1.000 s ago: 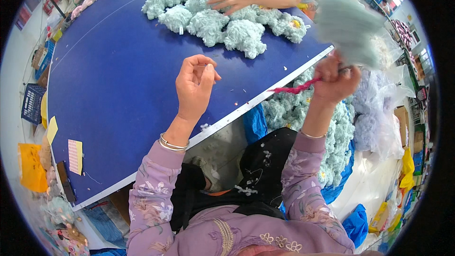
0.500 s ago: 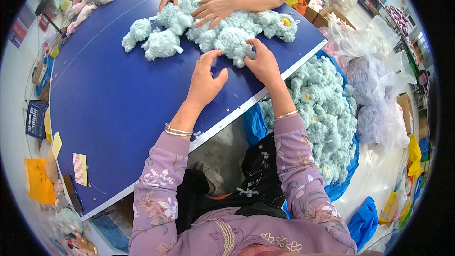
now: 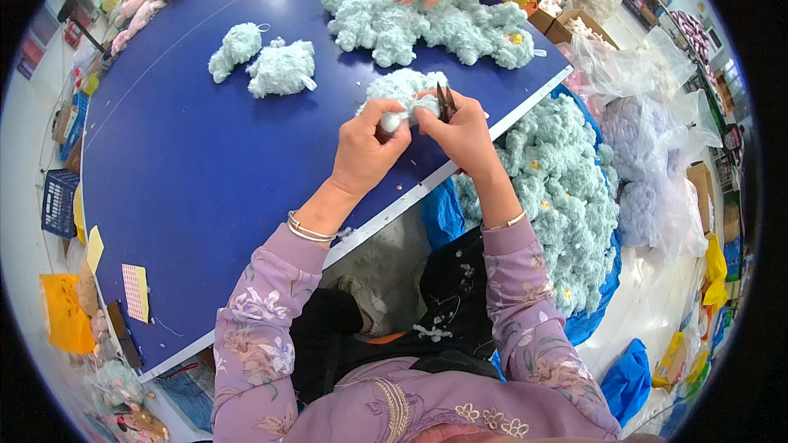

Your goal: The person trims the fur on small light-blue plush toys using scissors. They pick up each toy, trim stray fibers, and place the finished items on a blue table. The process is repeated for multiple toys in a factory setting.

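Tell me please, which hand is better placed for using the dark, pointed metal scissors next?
Right, probably: the right hand holds the scissors, blades pointing away from the person. The left hand grips the near side of the fluffy, pale blue-green plush piece, so it seems better for steadying.

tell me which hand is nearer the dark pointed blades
Right. The right hand is at the dark pointed blades, which jut up beside its fingers; the left hand is off to their left, at the near side of the pale teal fluffy piece.
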The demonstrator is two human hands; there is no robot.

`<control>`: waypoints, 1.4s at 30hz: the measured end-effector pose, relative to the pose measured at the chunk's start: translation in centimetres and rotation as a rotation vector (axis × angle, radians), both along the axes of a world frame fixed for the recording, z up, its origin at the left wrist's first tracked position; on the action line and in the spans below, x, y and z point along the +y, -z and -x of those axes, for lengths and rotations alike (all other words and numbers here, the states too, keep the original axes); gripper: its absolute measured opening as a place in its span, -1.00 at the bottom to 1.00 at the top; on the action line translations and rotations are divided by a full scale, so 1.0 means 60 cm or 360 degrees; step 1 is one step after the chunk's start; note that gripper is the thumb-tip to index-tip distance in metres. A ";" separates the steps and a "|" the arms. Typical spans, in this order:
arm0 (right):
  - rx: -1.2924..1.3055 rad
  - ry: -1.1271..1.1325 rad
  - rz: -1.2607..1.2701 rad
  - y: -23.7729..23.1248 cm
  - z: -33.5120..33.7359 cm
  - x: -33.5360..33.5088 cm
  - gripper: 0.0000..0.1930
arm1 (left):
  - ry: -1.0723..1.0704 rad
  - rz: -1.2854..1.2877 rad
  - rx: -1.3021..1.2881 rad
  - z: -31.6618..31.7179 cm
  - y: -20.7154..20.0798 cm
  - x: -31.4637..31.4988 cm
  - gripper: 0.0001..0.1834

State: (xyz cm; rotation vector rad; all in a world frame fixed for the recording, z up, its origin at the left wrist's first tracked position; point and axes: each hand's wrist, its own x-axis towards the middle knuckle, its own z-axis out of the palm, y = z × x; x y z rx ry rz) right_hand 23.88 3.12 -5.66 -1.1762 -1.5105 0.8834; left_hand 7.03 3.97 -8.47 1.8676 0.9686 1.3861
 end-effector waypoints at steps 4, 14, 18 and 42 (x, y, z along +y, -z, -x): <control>0.0461 -0.0176 0.0348 -0.012 -0.003 -0.004 -0.74 | 0.0202 0.0399 -0.0450 0.002 0.005 0.003 -0.81; 0.0895 -0.0397 0.0466 -0.014 -0.004 -0.006 -0.72 | 0.0408 0.0495 -0.0615 0.008 -0.003 0.001 -0.77; 0.0745 -0.0246 0.0415 -0.018 -0.004 -0.009 -0.72 | 0.0416 0.0430 -0.0611 0.007 0.001 0.001 -0.78; 0.0396 0.0159 0.0274 0.019 0.033 0.028 -0.65 | 0.0035 0.0234 -0.0273 0.122 -0.011 0.104 -0.41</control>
